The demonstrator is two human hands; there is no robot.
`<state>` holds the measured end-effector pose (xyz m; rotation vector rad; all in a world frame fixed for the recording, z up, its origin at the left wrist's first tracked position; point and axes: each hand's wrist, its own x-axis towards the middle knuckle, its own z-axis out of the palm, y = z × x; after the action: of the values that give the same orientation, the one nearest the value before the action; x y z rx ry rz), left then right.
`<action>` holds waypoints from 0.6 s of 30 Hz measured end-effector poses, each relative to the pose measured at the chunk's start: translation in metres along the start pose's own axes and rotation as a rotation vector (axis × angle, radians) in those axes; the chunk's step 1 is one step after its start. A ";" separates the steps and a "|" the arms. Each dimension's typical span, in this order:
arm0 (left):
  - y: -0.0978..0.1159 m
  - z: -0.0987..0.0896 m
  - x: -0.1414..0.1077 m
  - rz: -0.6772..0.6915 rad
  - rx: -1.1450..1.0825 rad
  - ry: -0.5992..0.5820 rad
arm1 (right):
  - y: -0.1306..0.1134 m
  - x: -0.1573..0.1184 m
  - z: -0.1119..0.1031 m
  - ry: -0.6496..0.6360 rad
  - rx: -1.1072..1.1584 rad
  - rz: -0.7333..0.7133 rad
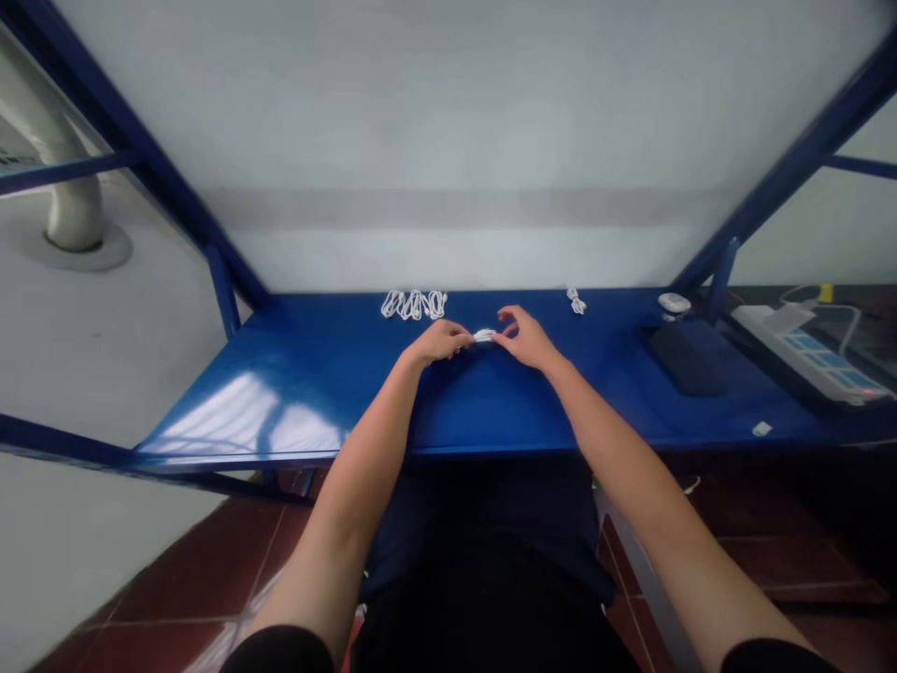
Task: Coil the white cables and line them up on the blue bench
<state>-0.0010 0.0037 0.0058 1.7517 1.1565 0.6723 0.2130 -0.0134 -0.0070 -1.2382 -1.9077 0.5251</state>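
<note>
A small bundle of white cable is held just above or on the blue table, between my two hands. My left hand pinches its left end with the fingers closed. At the right end, my right hand has its thumb and a finger against the bundle, other fingers curled above. Three coiled white cables lie side by side near the table's back edge, beyond my left hand. Another white cable bundle, folded tighter, rests farther right at the back.
On the blue table, a black flat object and a round white item lie to the right. A small white piece sits near the front edge. Farther right is a white power strip. Blue frame bars rise at both sides.
</note>
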 end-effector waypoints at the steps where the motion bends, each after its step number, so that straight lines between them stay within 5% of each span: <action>1: 0.000 -0.001 -0.001 0.011 0.012 -0.010 | 0.000 0.000 -0.001 -0.051 0.014 -0.031; 6: -0.003 0.001 0.002 0.051 0.114 -0.042 | -0.005 -0.001 -0.004 -0.244 -0.070 -0.106; 12: -0.011 0.003 0.005 0.186 0.376 0.114 | -0.002 0.000 -0.002 -0.217 -0.139 -0.023; 18: -0.010 0.000 0.002 0.237 0.561 0.076 | 0.015 0.004 -0.011 -0.213 -0.254 0.035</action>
<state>-0.0049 0.0068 -0.0033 2.3807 1.2833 0.5905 0.2300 -0.0042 -0.0092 -1.4266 -2.1881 0.4574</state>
